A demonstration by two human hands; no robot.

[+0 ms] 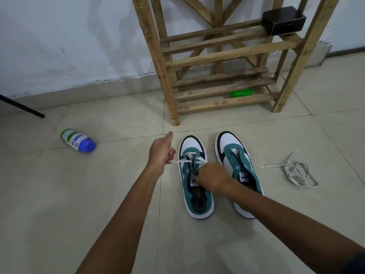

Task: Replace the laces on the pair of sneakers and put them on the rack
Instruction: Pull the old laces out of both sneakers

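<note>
A: Where are we?

B: Left shoe (pixel 194 178) is on the floor tiles (pixel 118 194) just in front of the rack (pixel 217 56), w/ a white lace (pixel 184 161) through the lowest holes only. Left hand (pixel 161 153) pinches one lace end and draws it out to the side – forefinger sticking out, other fingers curled. Right hand (pixel 210 177) sits over the tongue, fingers curled down at the other lace end by the eyelets; looks like a grip, but the fingertips are hidden.

A: And the other one?

B: Right shoe (pixel 239 171) stands beside it – no lace in it at all. A loose lace (pixel 292 171) lies in a tangle on the floor to its right. Can't tell if that's old or new.

A: Tips for this step?

B: Even up both ends before going higher, I'd say. Keep the lace flat, no twist, and hold the tongue centred w/ the right hand so the shoe doesn't slide. Pull snug at each crossing, not hard. Most of the job is left, by my guess – neither shoe is on the rack yet.
</note>
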